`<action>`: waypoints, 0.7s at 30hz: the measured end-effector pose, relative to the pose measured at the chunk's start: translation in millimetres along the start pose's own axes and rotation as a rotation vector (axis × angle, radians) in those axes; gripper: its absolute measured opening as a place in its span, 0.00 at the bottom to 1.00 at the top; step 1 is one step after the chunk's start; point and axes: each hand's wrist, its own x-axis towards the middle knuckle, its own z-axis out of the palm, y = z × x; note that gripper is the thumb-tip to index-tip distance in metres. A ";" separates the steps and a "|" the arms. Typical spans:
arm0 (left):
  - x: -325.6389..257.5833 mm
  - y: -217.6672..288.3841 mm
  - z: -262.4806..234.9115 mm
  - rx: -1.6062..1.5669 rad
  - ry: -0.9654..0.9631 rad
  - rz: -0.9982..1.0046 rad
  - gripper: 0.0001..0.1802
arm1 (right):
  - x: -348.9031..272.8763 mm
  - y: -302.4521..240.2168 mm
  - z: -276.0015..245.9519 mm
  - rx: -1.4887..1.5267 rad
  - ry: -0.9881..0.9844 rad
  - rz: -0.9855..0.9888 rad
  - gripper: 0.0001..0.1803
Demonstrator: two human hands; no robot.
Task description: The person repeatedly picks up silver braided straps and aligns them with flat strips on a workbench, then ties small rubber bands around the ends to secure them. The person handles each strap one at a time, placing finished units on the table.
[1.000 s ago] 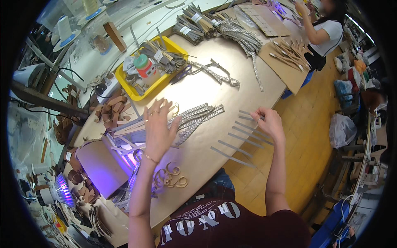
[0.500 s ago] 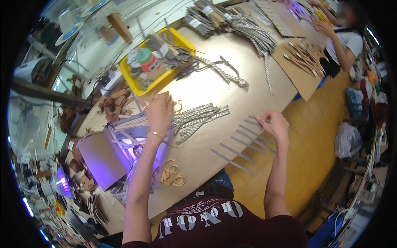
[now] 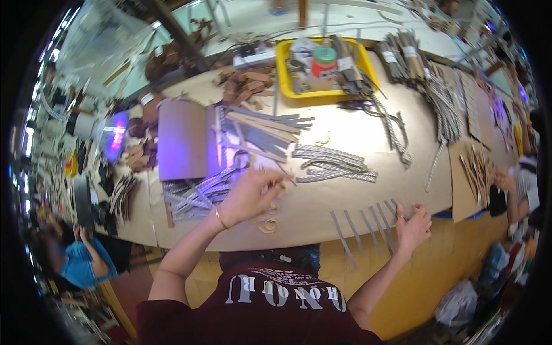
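Observation:
My left hand (image 3: 251, 195) hovers over the near part of the table, its fingers half bent and apart, with nothing visible between them. Pale curled strips (image 3: 267, 225) lie just under it. At the table's front edge, my right hand (image 3: 413, 227) has its fingers bent around the end of a grey strip, partly hidden by the fingers. Beside it, several flat grey strips (image 3: 368, 227) lie side by side, sticking out past the edge. Between and beyond my hands rests a bunch of silvery braided straps (image 3: 339, 164). Grey and tan flat strips (image 3: 259, 129) are piled left of these.
A yellow tray (image 3: 322, 99) holds a green-lidded jar (image 3: 323, 69) and strip bundles; scissors (image 3: 356, 104) lie before it. Left stand a brown board (image 3: 183, 141) and a lit lamp (image 3: 115, 138). More braided straps (image 3: 445, 109) lie far right. Other people work at both sides.
The view has turned left. My left hand has drawn back toward me, from near the tray to above the pale curls. My right hand stays by the grey strips at the edge.

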 end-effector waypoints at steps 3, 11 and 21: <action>-46.2 -20.2 -6.8 0.168 -0.108 -0.007 0.20 | -5.1 -6.3 -2.9 0.035 0.111 -0.122 0.28; -85.3 -29.0 -21.3 0.268 0.181 0.053 0.24 | -40.5 -87.8 -22.4 0.518 0.222 -0.610 0.14; -77.9 -35.0 -21.9 0.295 0.273 0.260 0.13 | -100.5 -242.0 0.0 0.373 0.057 -0.984 0.18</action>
